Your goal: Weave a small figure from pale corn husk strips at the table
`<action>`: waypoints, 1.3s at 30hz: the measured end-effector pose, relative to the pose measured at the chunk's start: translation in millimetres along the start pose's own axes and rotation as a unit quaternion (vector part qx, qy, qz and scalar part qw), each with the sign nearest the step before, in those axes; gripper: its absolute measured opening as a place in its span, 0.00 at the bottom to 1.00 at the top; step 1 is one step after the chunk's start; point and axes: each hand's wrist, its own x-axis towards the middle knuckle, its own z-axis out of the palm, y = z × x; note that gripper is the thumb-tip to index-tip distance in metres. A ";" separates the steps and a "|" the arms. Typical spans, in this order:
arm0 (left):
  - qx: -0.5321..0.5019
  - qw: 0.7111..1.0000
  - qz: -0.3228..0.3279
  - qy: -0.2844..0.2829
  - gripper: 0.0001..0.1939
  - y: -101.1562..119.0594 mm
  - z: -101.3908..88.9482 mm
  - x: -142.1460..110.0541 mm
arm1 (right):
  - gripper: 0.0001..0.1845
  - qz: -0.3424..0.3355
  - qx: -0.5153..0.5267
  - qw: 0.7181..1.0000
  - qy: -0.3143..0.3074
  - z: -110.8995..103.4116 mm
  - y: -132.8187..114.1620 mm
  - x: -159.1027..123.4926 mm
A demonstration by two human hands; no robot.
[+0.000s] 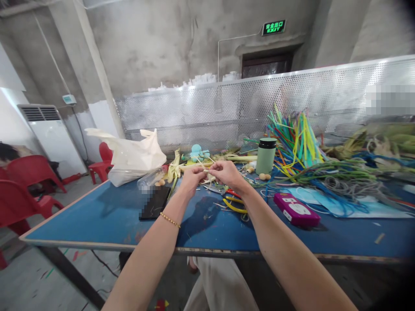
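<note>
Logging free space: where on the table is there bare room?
Bare tabletop lies between the white bag and near edge, and before the purple box. Coloured strips and stalks crowd around the green canister.

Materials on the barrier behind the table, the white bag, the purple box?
Barrier: bare metal, probably; silvery sheen, regular perforations.
White bag: thin, slightly glossy plastic film, by its crinkles and translucency.
Purple box: likely hard plastic, smooth; crisp edges, though cardboard isn't excluded.

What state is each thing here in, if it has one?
Left hand, pinching a pale strip
Right hand, pinching it too
Green canister, upright, lidded
Exit sign, lit
White bag, bulging
Yellow-handled tool, lying down
Purple box, lying flat
Coloured strips, loosely bunched
Black slab, flat
</note>
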 end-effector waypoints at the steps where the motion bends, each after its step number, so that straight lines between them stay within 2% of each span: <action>1: -0.009 1.000 -0.002 -0.003 0.06 -0.6 0.1 0.3 | 0.06 0.010 0.002 1.000 0.001 0.9 -0.5 -0.5; 5: -0.037 0.999 -0.008 -0.017 0.08 -2.7 0.2 1.6 | 0.04 0.047 -0.008 0.999 0.006 4.3 -1.4 -1.6; 10: -0.057 0.998 -0.017 -0.026 0.12 -4.6 0.4 2.9 | 0.05 0.055 -0.029 0.998 0.016 4.1 -1.2 -1.6; 20: -0.067 0.997 0.002 -0.030 0.14 -6.9 -0.4 3.2 | 0.06 0.073 0.039 0.997 0.002 6.2 -1.7 -2.3; 29: -0.047 0.999 0.008 -0.018 0.15 -8.2 -3.9 4.9 | 0.07 0.074 0.048 0.996 -0.018 5.5 -2.1 -3.6; 33: -0.052 0.999 -0.006 0.005 0.13 -6.3 -4.3 5.1 | 0.06 0.062 0.003 0.998 -0.030 0.9 2.4 -1.4; 35: -0.059 0.998 -0.011 0.016 0.13 -5.6 -4.8 5.7 | 0.07 0.042 -0.057 0.997 -0.021 -2.5 4.8 0.8; 39: -0.061 0.998 -0.009 0.030 0.12 -4.4 -6.9 7.0 | 0.06 -0.048 -0.205 0.974 0.087 -6.5 3.8 3.6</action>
